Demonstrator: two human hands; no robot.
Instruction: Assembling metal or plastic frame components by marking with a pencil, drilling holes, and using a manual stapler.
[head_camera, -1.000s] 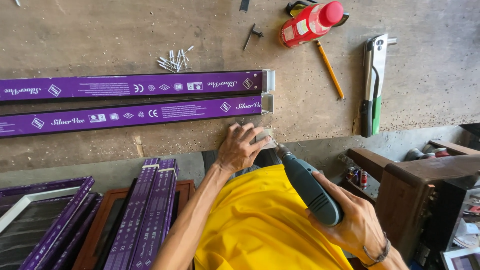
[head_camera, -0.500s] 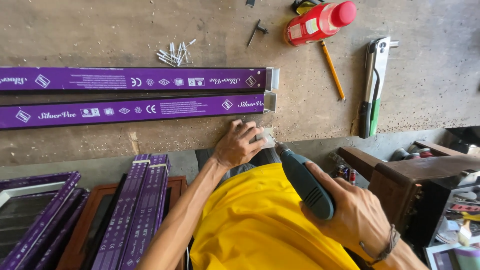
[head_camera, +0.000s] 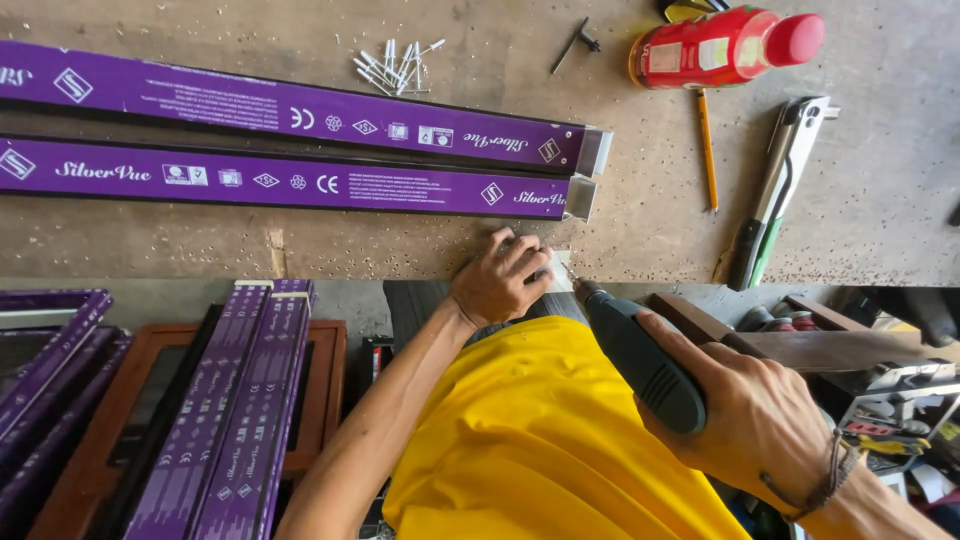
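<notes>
My left hand (head_camera: 502, 282) presses a small pale metal piece (head_camera: 558, 272) against the near edge of the wooden workbench (head_camera: 650, 220); most of the piece is hidden under my fingers. My right hand (head_camera: 760, 420) grips a dark green power drill (head_camera: 632, 350), its bit tip touching the piece just right of my left fingers. Two long purple-wrapped aluminium profiles (head_camera: 300, 182) lie side by side on the bench just beyond my left hand, their cut ends towards the right.
On the bench lie loose rivets (head_camera: 395, 66), a drill chuck key (head_camera: 577, 42), a red bottle on its side (head_camera: 725, 48), a pencil (head_camera: 706, 150) and a hand riveter (head_camera: 775, 190). More purple profiles (head_camera: 235, 420) and a wooden frame (head_camera: 320, 400) stand below left; cluttered tools at right.
The view has shifted slightly, with the bench contents sliding up and right in the frame. Both hands hold the same pose at the bench edge with the drill on the piece.
</notes>
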